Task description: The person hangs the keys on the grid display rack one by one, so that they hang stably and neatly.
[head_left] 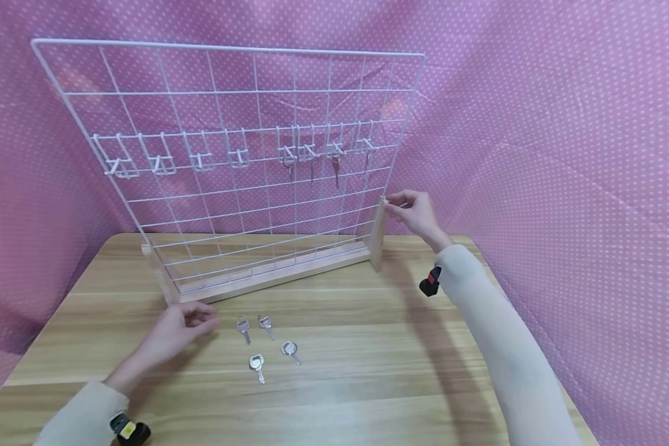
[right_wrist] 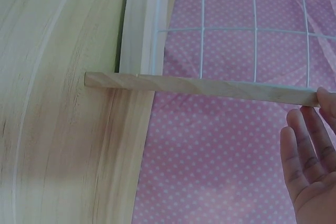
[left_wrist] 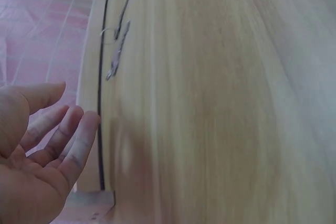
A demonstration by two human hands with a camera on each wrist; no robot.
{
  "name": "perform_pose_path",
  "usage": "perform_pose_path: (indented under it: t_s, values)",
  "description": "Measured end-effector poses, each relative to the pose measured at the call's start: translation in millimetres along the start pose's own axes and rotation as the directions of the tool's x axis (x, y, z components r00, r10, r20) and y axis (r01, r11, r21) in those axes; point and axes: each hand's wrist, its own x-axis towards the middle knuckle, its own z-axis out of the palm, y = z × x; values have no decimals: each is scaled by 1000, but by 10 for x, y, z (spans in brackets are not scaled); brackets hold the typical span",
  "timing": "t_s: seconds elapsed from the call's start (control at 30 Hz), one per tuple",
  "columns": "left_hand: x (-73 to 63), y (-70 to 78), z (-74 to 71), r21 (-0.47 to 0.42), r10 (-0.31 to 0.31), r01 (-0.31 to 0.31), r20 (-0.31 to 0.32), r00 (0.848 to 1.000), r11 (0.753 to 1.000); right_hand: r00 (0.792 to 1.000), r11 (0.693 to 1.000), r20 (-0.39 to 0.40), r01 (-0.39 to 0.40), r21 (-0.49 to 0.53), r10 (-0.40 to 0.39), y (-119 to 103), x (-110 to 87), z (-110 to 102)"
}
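A white wire grid (head_left: 256,91) stands upright in a wooden base (head_left: 279,274). My right hand (head_left: 415,214) pinches the top end of the right wooden side post (head_left: 376,238) between thumb and forefinger; in the right wrist view its other fingers extend beside the post (right_wrist: 226,88). The left hand (head_left: 178,328) hovers by the base's front left corner, fingers loosely bent, holding nothing. To its right several silver keys lie on the table, the nearest key (head_left: 243,326) close to the fingertips. From the right-hand hooks (head_left: 336,148) hang several keys, one long key (head_left: 336,167) among them.
Several white hooks without keys, such as the leftmost hook (head_left: 122,167), line the grid's left half. The wood-grain table (head_left: 357,384) extends in front of the rack. Pink dotted cloth (head_left: 563,155) surrounds it behind and at both sides.
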Motion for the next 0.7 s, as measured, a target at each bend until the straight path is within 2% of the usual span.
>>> perform_pose_path:
  t_s: [0.17, 0.4, 0.7]
  values:
    - [84, 10, 110, -1, -39, 39, -3, 999, 999, 1000, 1000, -2, -2, -3, 2, -10, 1, 4]
    - [174, 26, 261, -53, -89, 92, 55, 995, 994, 1000, 1000, -9, -6, -21, 5, -23, -9, 5]
    - [281, 63, 378, 48, -119, 118, 31, 992, 992, 1000, 1000, -2, -8, -17, 8, -23, -9, 1]
